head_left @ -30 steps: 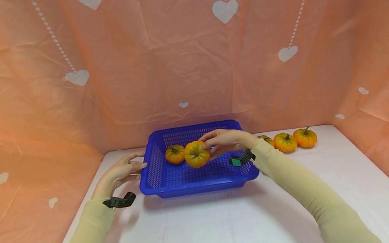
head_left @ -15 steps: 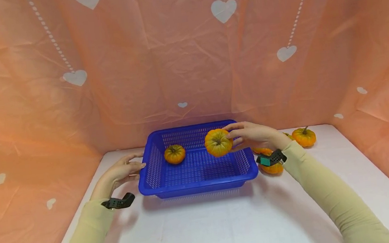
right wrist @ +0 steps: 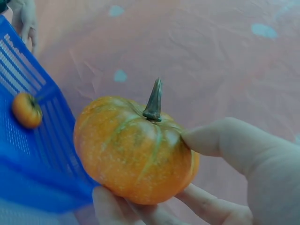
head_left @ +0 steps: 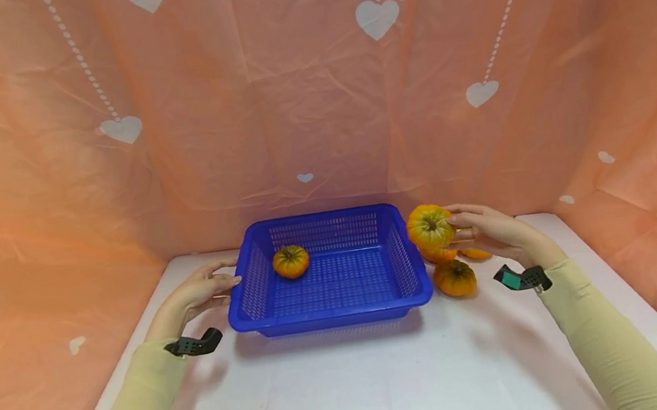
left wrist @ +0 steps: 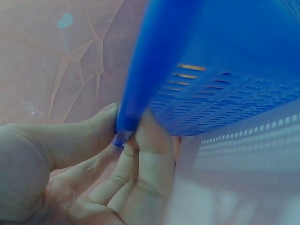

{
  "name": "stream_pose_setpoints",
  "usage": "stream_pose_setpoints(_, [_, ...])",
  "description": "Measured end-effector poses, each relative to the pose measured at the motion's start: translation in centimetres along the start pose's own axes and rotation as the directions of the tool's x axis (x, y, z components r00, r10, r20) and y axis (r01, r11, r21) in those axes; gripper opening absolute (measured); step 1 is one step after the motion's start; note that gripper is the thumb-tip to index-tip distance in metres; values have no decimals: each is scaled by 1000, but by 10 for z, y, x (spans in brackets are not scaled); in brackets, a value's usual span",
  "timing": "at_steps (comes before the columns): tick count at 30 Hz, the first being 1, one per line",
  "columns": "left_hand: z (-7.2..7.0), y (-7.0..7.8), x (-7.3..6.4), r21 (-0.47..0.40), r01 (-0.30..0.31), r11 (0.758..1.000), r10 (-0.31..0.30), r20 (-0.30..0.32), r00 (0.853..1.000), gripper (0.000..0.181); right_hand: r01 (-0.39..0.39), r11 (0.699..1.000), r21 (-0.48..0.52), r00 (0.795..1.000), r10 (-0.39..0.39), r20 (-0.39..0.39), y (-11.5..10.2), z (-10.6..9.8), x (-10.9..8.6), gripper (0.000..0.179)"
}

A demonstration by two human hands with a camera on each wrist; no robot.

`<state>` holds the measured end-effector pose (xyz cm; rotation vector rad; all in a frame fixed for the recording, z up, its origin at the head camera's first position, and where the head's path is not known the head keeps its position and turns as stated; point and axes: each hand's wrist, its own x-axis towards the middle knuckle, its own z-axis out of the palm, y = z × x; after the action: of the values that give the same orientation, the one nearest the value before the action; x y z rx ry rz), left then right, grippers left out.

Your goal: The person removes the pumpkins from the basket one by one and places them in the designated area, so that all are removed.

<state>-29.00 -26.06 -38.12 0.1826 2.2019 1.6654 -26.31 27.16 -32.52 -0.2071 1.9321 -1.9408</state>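
My right hand grips a small orange pumpkin just past the basket's right rim; in the right wrist view the thumb presses one side of this pumpkin and the fingers curl beneath it. At the left end, my left hand pinches the rim of the blue plastic basket; the left wrist view has the thumb and fingers on either side of the rim. Inside the basket, toward its back left, sits one pumpkin.
On the white table, right of the basket, lies another pumpkin. More pumpkins behind it are partly hidden by my right hand and the held one. An orange cloth with hearts hangs at the back and sides.
My right hand has carried the pumpkin from over the basket to the right, beyond its rim. The left hand keeps its grip on the basket, which stays in place.
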Motion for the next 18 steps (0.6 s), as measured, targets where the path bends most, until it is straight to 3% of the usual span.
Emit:
stream_pose_setpoints(8, [-2, 0, -1, -7, 4, 1000, -4, -2, 1000, 60, 22, 980, 198, 997, -9, -70, 28, -39, -36, 35])
stream_pose_setpoints(13, [-3, 0, -3, -1, 5, 1000, -5, -4, 1000, 59, 3, 986, 167, 992, 18, -124, 43, -58, -50, 56])
stream_pose_setpoints(18, [-3, 0, -3, -7, -6, 1000, 6, 7, 1000, 60, -72, 988, 139, 983, 94, -158, 58, -68, -57, 73])
